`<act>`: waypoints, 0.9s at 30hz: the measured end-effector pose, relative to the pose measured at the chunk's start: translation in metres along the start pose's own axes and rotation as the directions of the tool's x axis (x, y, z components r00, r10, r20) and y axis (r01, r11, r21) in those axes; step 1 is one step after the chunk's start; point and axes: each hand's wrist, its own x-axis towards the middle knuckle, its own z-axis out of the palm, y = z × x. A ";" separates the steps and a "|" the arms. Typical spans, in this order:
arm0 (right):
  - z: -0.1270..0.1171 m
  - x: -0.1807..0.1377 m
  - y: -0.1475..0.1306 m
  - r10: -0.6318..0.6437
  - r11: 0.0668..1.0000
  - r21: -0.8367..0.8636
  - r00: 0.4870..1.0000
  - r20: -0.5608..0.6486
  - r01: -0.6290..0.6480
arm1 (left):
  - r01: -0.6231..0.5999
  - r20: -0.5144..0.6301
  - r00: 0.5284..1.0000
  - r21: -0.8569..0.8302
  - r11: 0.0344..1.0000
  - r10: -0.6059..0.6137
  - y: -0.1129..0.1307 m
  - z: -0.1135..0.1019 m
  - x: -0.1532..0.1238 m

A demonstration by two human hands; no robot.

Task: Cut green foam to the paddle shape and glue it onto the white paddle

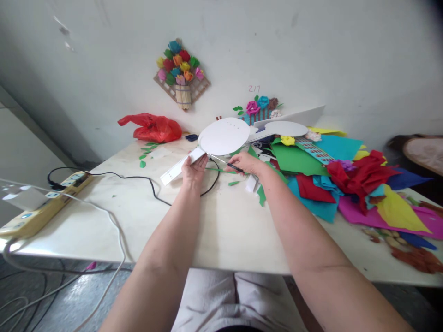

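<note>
My left hand [194, 169] grips the strip-like handle of a white paddle-shaped board [224, 136], with its fingers partly hidden behind the strip. The board has a round head, and small dark marks show on both head and handle. In my right hand [247, 164] is a tool with a black handle and a long thin metal shaft [218, 158]. The shaft points left, and its tip is at or close to the place where the round head meets the handle. I cannot tell whether it touches the board.
A second white paddle-shaped board [285, 128] lies behind on the right. Coloured sheets [301, 159] and crumpled red paper [360, 175] pile up there. A red plastic bag [157, 128] sits at the back left. A power strip [44, 207] and black cable [138, 177] occupy the left side.
</note>
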 end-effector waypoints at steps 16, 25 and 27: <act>0.000 0.013 0.016 -0.171 0.942 -0.315 0.975 -0.143 0.118 | 0.015 -0.003 1.000 -0.009 1.000 -0.015 -0.001 -0.002 0.004; 0.001 0.009 0.011 -0.093 0.945 -0.325 0.985 -0.146 0.041 | 0.010 -0.005 1.000 -0.007 1.000 -0.010 -0.001 -0.002 0.005; 0.000 0.009 0.013 -0.075 0.954 -0.297 0.987 -0.143 0.030 | 0.017 -0.007 1.000 -0.005 1.000 -0.017 -0.001 -0.001 0.004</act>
